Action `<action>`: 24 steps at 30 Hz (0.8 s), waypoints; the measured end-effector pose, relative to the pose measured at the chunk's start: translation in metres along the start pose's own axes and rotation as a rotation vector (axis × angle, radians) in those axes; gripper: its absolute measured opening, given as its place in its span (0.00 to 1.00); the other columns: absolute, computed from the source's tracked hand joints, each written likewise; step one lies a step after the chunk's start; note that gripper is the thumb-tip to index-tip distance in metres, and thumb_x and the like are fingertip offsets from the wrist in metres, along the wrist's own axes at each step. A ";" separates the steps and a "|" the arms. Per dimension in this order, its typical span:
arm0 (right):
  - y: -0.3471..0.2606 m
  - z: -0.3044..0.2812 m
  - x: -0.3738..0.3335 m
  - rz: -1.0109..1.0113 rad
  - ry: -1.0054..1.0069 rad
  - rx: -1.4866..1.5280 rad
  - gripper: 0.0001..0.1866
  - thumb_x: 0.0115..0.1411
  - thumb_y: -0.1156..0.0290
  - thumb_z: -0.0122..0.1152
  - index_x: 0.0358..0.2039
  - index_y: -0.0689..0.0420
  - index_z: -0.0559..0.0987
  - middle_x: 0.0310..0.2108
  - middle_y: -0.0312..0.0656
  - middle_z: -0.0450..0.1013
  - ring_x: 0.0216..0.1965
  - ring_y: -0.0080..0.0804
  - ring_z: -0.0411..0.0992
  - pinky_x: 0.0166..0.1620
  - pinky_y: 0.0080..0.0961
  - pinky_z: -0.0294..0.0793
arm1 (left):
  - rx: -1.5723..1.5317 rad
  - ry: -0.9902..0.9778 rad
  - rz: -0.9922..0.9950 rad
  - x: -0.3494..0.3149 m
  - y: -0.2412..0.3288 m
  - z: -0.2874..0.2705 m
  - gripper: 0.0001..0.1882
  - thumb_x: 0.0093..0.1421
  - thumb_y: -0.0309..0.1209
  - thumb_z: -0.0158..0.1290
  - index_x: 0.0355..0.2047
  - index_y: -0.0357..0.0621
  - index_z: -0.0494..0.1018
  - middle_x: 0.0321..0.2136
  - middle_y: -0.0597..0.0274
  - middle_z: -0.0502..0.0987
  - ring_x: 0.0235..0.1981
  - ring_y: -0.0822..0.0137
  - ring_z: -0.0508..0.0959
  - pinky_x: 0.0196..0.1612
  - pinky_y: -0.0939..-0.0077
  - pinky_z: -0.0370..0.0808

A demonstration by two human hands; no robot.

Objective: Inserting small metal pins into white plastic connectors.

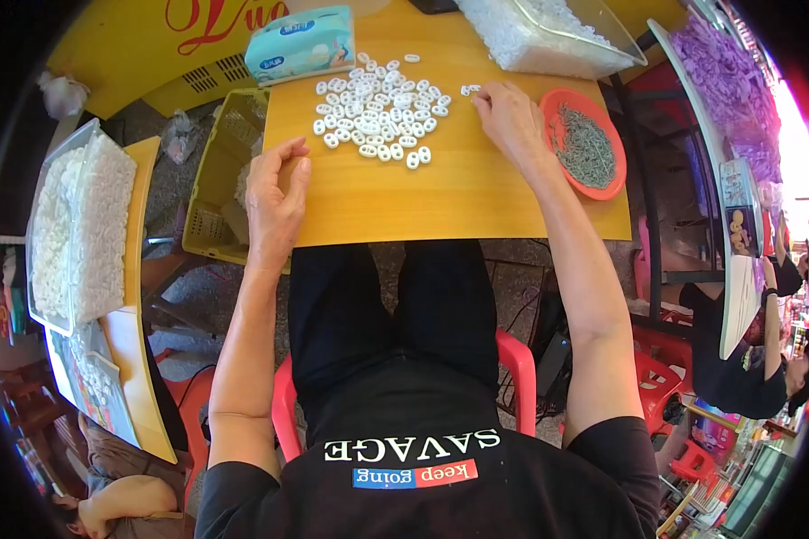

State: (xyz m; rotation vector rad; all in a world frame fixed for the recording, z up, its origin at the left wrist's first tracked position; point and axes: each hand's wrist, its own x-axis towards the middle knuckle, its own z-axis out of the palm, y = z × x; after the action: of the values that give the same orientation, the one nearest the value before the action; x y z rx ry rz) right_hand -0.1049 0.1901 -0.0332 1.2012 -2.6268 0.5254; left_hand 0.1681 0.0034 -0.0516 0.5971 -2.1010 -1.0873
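A loose heap of small white oval plastic pieces [377, 108], each with two holes, lies on the yellow wooden table [377, 202]. My left hand [277, 193] rests at the table's left edge, its thumb and bent fingers apart with nothing visible between them. To the right of the heap, my right hand [512, 121] lies low over the table. Its fingertips are drawn together at a white two-hole plastic piece [475, 89], with another right beside it; the grip is partly hidden. Just right of this hand, a red plastic bowl [613, 135] holds many small grey metal screws or nails.
A blue tissue pack [301, 43] stands at the far left of the table, a clear bin [548, 40] of white pieces at the far right. A yellow crate [208, 202] is below the left edge. Another clear bin [81, 225] stands farther left. A person [746, 350] works at right.
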 end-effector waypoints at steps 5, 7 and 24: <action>-0.003 -0.002 -0.016 0.004 0.040 0.251 0.09 0.58 0.68 0.58 0.31 0.61 0.79 0.32 0.50 0.77 0.33 0.50 0.76 0.36 0.39 0.76 | 0.065 0.031 0.098 0.004 0.013 0.008 0.12 0.59 0.22 0.53 0.44 0.38 0.74 0.38 0.53 0.77 0.43 0.56 0.75 0.49 0.67 0.69; -0.014 -0.008 -0.030 0.064 0.017 0.516 0.12 0.58 0.66 0.63 0.34 0.63 0.80 0.25 0.45 0.77 0.26 0.28 0.75 0.30 0.26 0.73 | 0.179 0.000 0.274 0.000 0.034 0.014 0.12 0.59 0.20 0.52 0.44 0.37 0.74 0.38 0.52 0.76 0.43 0.54 0.75 0.48 0.66 0.70; -0.041 -0.054 -0.097 0.666 -0.345 1.435 0.09 0.62 0.65 0.60 0.31 0.58 0.77 0.23 0.32 0.71 0.21 0.14 0.67 0.23 0.13 0.68 | -0.054 -0.210 0.525 -0.012 0.080 0.114 0.15 0.50 0.16 0.59 0.39 0.38 0.73 0.34 0.53 0.74 0.35 0.54 0.75 0.38 0.66 0.71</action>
State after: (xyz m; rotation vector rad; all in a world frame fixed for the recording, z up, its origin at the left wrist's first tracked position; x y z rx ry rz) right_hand -0.0090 0.2531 -0.0062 0.4633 -2.7001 2.8068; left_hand 0.0841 0.1145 -0.0363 -0.1071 -2.2169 -0.9226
